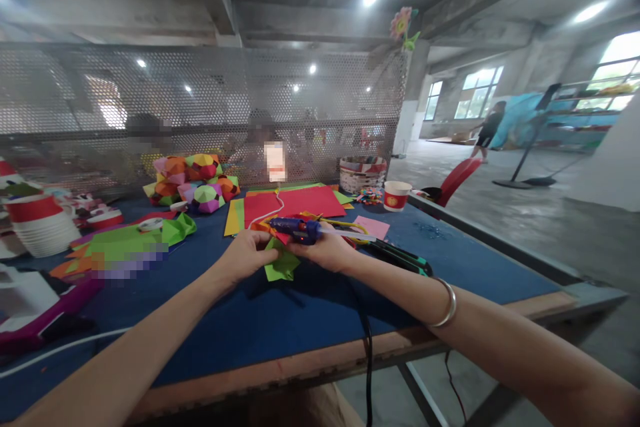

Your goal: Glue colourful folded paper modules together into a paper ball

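Over the middle of the blue table (210, 333), my right hand (330, 250) is wrapped round a blue hot glue gun (295, 230). A clear glue stick (350, 235) sticks out of its back end, and the nozzle points left toward my other hand. My left hand (247, 257) pinches folded paper (281, 263), green below with orange and red pieces above. The nozzle tip meets the orange part, though whether it touches cannot be made out. My fingers partly hide the folded piece.
Red paper sheets (300, 203) lie behind my hands. Left are finished paper balls (200, 180), green paper (127, 240) and stacked cups (43, 223). Right are a woven basket (363, 175), a paper cup (397, 195) and a green-black cutter (400, 257). A black cord (369, 347) hangs over the front edge.
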`<state>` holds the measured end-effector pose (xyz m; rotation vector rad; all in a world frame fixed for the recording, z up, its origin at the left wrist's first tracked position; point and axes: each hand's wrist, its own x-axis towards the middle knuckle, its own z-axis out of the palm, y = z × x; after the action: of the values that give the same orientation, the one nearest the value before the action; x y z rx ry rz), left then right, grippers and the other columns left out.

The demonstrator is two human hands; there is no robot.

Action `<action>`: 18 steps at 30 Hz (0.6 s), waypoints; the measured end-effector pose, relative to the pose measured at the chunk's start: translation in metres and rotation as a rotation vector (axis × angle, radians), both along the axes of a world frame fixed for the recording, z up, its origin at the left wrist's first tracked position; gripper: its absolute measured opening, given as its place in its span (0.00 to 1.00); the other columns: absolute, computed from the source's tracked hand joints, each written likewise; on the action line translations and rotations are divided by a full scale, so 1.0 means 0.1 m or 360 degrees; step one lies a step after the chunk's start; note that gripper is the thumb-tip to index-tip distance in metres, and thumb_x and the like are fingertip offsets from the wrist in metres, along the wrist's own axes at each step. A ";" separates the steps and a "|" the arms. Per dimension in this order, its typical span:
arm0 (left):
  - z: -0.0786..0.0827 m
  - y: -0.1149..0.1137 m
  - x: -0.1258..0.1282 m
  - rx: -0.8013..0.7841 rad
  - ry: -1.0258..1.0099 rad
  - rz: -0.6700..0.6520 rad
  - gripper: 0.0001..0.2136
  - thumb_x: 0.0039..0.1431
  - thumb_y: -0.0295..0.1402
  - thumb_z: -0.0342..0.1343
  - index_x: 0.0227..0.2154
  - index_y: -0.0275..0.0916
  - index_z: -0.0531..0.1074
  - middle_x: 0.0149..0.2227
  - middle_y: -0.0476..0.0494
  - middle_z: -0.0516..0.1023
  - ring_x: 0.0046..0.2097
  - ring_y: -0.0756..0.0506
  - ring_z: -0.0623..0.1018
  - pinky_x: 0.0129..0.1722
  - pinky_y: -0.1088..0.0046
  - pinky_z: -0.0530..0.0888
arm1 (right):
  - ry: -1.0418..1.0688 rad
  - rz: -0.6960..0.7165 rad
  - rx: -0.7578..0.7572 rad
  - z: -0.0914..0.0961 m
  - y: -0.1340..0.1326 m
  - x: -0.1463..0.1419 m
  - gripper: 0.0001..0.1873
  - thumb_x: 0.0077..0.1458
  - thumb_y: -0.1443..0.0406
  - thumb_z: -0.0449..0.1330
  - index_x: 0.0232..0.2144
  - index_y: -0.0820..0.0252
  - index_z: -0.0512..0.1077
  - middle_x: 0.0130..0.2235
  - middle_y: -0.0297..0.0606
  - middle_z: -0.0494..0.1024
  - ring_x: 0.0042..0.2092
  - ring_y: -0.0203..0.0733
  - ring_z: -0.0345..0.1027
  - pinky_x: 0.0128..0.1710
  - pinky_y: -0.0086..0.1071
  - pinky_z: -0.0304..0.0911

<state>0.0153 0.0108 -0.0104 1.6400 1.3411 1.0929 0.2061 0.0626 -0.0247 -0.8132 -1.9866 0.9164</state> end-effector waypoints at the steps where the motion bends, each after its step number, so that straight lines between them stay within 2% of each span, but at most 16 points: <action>1: 0.00 0.00 0.00 -0.0019 -0.0009 0.0016 0.05 0.37 0.35 0.64 0.18 0.39 0.79 0.19 0.49 0.75 0.24 0.49 0.70 0.27 0.73 0.65 | -0.0018 -0.0020 0.0079 0.00 0.00 0.00 0.03 0.52 0.67 0.69 0.30 0.59 0.78 0.27 0.32 0.78 0.29 0.36 0.70 0.30 0.28 0.65; 3: 0.01 0.00 0.01 -0.0067 -0.0055 0.0043 0.06 0.36 0.35 0.65 0.19 0.38 0.79 0.21 0.47 0.78 0.25 0.48 0.72 0.29 0.72 0.68 | -0.0066 -0.0063 0.0180 0.00 -0.02 -0.01 0.03 0.53 0.66 0.69 0.30 0.60 0.79 0.30 0.34 0.80 0.33 0.39 0.72 0.33 0.30 0.66; 6: 0.04 -0.03 0.05 -0.0127 -0.0100 0.0059 0.08 0.34 0.35 0.66 0.21 0.37 0.81 0.23 0.46 0.80 0.28 0.47 0.75 0.32 0.71 0.70 | -0.0103 -0.0122 0.0232 -0.03 -0.02 -0.01 0.05 0.55 0.64 0.68 0.31 0.61 0.79 0.30 0.35 0.81 0.32 0.40 0.72 0.33 0.30 0.65; 11: 0.08 -0.07 0.09 -0.0223 -0.0160 0.0041 0.10 0.33 0.36 0.67 0.21 0.37 0.81 0.26 0.43 0.83 0.31 0.45 0.78 0.35 0.70 0.72 | -0.0045 -0.0106 0.0316 -0.09 0.00 -0.01 0.08 0.56 0.61 0.68 0.35 0.59 0.80 0.33 0.36 0.83 0.33 0.39 0.73 0.35 0.30 0.66; 15: 0.08 -0.07 0.10 -0.0183 -0.0165 0.0044 0.09 0.31 0.35 0.69 0.20 0.38 0.80 0.25 0.44 0.83 0.30 0.45 0.78 0.35 0.70 0.73 | -0.0035 -0.0108 0.0317 -0.10 -0.02 -0.01 0.07 0.56 0.62 0.68 0.34 0.60 0.81 0.32 0.36 0.83 0.32 0.41 0.74 0.33 0.31 0.66; 18: 0.06 -0.05 0.08 -0.0158 -0.0139 0.0045 0.09 0.32 0.36 0.69 0.20 0.38 0.81 0.24 0.44 0.83 0.29 0.45 0.78 0.34 0.70 0.73 | 0.0015 -0.0130 0.0272 -0.08 -0.03 -0.02 0.08 0.55 0.61 0.69 0.36 0.59 0.82 0.35 0.38 0.84 0.36 0.45 0.76 0.37 0.33 0.69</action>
<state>0.0230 0.0060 -0.0040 1.4895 1.3438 1.0844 0.2041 0.0597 -0.0327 -0.7852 -1.9772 0.6920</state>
